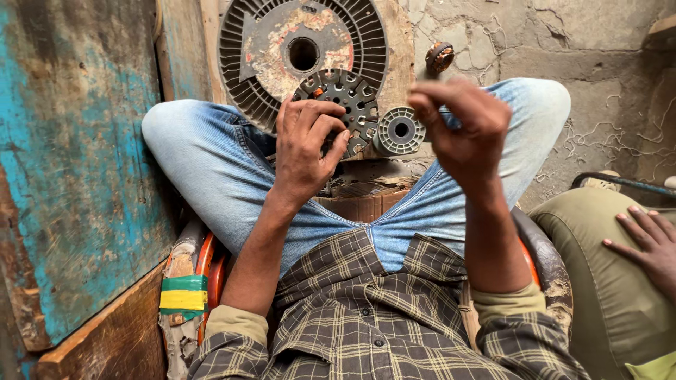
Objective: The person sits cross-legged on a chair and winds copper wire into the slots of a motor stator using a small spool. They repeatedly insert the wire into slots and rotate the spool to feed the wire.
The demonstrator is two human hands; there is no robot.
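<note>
My left hand [304, 151] grips the slotted stator disc [346, 105] between my knees, its face toward me, propped against the large vented cover [299, 53] beyond. My right hand [465, 130] hangs pinched, contents indiscernible; the blue board [77, 162] crowds the left.

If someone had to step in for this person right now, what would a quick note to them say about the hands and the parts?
Left hand: gripping the dark slotted metal disc, held above the lap.
Right hand: raised, fingertips pinched together; whatever they pinch is too small to tell.
Nearby: large round ribbed plate propped behind the disc, small grey ribbed wheel beside it, a small rusty coil part on the ground.
Another person's hand rests on a knee at right.
Done and left: cannot tell.
</note>
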